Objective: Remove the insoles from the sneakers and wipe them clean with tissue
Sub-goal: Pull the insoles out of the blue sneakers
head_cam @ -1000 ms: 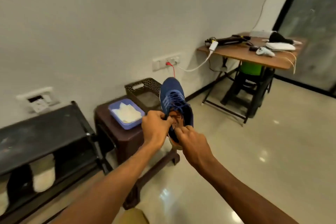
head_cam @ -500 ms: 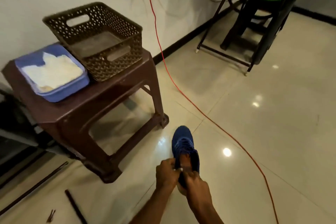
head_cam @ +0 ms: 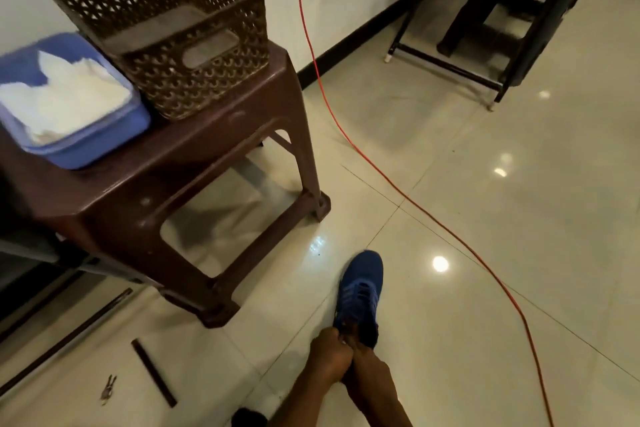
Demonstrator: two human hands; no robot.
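A blue sneaker [head_cam: 362, 288] rests low near the tiled floor, toe pointing away from me. Both of my hands grip its heel opening. My left hand [head_cam: 327, 355] pinches the rim on the left side, and my right hand [head_cam: 367, 367] closes on the right side of the opening. The insole is hidden inside the shoe. White tissue [head_cam: 65, 97] lies piled in a blue tray [head_cam: 93, 146] on the brown plastic stool [head_cam: 145, 184] to my left.
A brown perforated basket [head_cam: 166, 21] stands on the stool beside the tray. An orange cable [head_cam: 433, 218] runs across the floor to the right of the shoe. Black table legs [head_cam: 485, 28] stand at the back right. A dark strip [head_cam: 154, 373] and a small metal clip [head_cam: 109, 388] lie on the floor.
The sneaker went from chest height down to the floor, both hands still on its heel opening. My view has tilted downward, so the stool now looks closer and larger.
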